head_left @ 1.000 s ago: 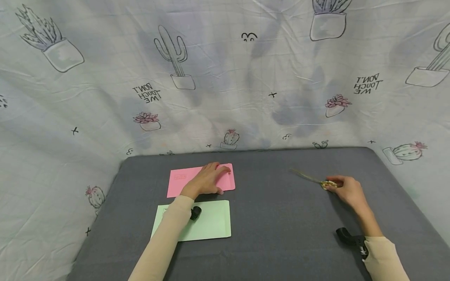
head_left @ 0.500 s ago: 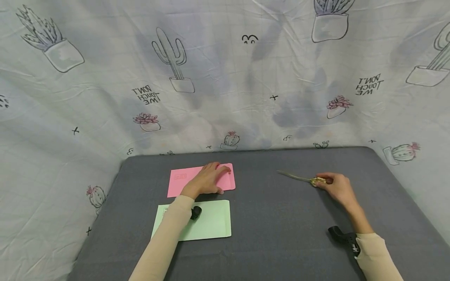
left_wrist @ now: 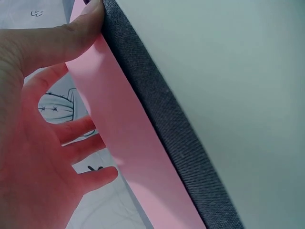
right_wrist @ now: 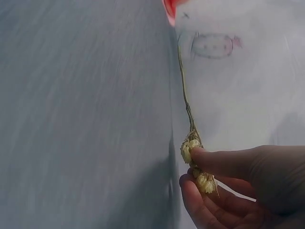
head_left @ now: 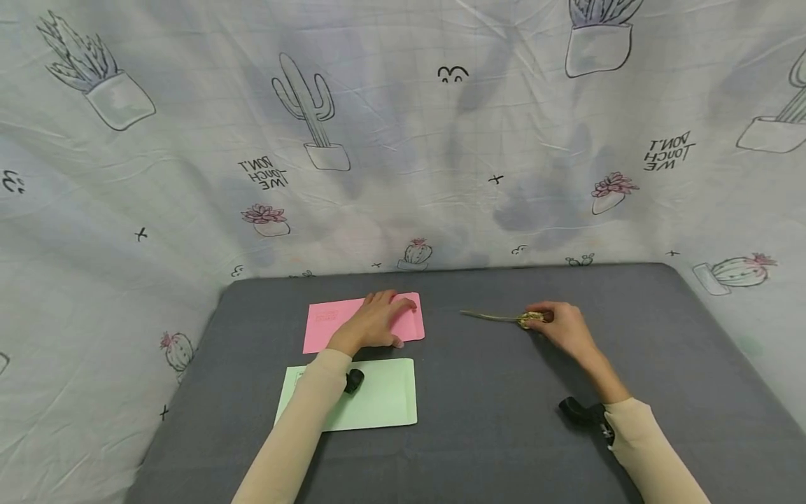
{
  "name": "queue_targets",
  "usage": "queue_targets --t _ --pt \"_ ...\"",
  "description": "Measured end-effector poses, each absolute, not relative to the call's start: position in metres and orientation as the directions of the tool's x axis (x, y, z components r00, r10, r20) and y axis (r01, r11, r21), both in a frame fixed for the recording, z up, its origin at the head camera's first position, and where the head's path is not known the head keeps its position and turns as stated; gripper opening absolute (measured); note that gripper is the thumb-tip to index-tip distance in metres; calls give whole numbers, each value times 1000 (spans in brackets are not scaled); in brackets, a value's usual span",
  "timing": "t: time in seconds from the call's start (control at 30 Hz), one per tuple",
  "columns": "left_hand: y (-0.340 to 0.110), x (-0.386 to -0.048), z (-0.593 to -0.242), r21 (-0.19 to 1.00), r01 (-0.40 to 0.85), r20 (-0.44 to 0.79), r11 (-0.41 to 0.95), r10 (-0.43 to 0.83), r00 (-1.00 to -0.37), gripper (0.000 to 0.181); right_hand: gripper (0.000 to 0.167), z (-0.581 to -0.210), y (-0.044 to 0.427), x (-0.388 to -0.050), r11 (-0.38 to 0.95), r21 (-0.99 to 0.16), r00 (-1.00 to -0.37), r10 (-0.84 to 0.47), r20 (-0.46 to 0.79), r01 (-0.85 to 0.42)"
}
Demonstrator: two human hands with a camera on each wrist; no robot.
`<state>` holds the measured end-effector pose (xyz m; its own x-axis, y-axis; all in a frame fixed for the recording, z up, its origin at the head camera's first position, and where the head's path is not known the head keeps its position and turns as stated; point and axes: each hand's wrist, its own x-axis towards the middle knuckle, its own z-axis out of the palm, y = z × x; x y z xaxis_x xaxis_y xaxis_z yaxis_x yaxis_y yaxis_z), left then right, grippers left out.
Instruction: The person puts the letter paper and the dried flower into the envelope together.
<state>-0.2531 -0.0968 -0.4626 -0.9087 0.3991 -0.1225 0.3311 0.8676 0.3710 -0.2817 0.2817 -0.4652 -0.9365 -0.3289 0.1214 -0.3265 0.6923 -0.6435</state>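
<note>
On the pink envelope (head_left: pixel 327 325) my left hand (head_left: pixel 370 323) rests with its fingers spread, the thumb at the envelope's near edge. The left wrist view shows that thumb (left_wrist: pixel 88 28) on the pink paper's edge and the other fingers apart along the far side. Out to the right, my right hand (head_left: pixel 563 327) pinches a dried flower (head_left: pixel 531 320) by its pale yellow head, between thumb and fingers. Its thin stem (right_wrist: pixel 184 86) points left toward the pink envelope, above the table. Part of the flower head is hidden behind the fingers.
A light green envelope (head_left: pixel 384 402) lies in front of the pink one, partly under the left sleeve (head_left: pixel 302 427). Both rest on a grey cloth-covered table (head_left: pixel 478 434). A white curtain (head_left: pixel 403 140) printed with cacti hangs behind and beside the table.
My right hand has moved left across the table with the dried flower, its stem swinging nearly level and closer to the pink envelope. The left hand stays put on the pink envelope.
</note>
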Motion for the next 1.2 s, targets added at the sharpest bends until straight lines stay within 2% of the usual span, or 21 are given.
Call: queue_targets --t 0.27,0.6,1.2 --pt "-93 -250 -463 352 315 -131 881 380 -916 74 28 -469 247 -286 647 -672 -913 -393 109 -359" --pt "-87 -238 -467 361 294 -131 885 360 -924 72 28 -473 224 -284 612 -682 -882 -460 105 -401" --pt "-87 -233 -470 349 301 -121 887 361 -925 76 27 -475 210 -285 598 -703 -891 -440 115 -386"
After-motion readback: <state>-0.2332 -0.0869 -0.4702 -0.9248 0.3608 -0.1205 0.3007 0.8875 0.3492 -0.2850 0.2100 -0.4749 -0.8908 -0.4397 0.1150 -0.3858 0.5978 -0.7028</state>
